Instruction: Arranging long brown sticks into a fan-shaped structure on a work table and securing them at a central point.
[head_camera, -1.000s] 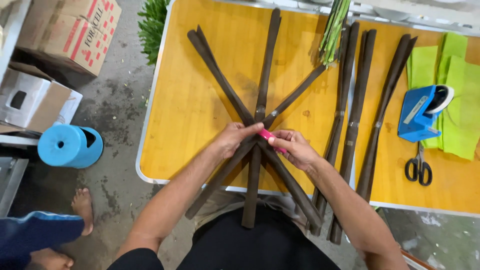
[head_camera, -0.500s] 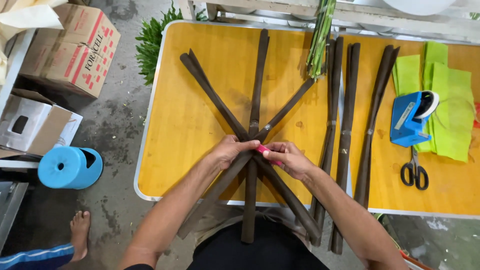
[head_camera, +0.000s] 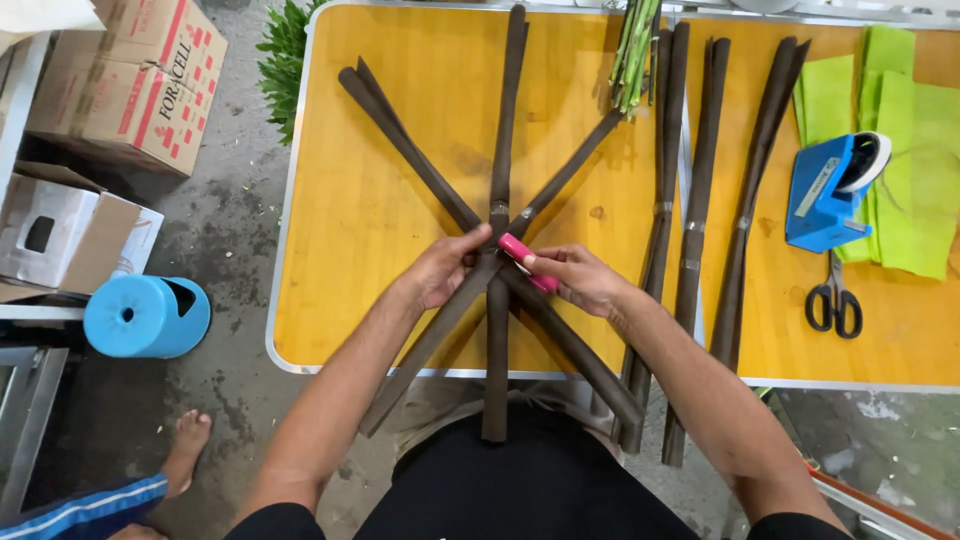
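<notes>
Three long dark brown flat strips (head_camera: 497, 190) lie crossed in a star on the yellow desk (head_camera: 370, 210), their crossing point near the middle of the desk's near edge, with their lower ends overhanging that edge. The left hand (head_camera: 440, 270) presses down on the crossing from the left, fingers clenched over the strips. The right hand (head_camera: 580, 280) grasps a small pink stapler (head_camera: 525, 258), its tip touching the strips just beside the left hand's fingertips. Right of the star, further dark brown strips in bundled pairs (head_camera: 690, 200) lie lengthwise from the far edge past the near edge. A bunch of thin green stems (head_camera: 635, 50) rests at the far edge, between the star and the bundles. Toward the right edge stand a blue tape dispenser (head_camera: 830, 190), black-handled scissors (head_camera: 835, 295) just nearer the near edge, and light green sheets (head_camera: 910, 180) beneath and beside the dispenser. On the floor left of the desk are cardboard boxes (head_camera: 130, 80), a blue plastic cylinder (head_camera: 145, 315), and another person's bare foot (head_camera: 185, 445).
</notes>
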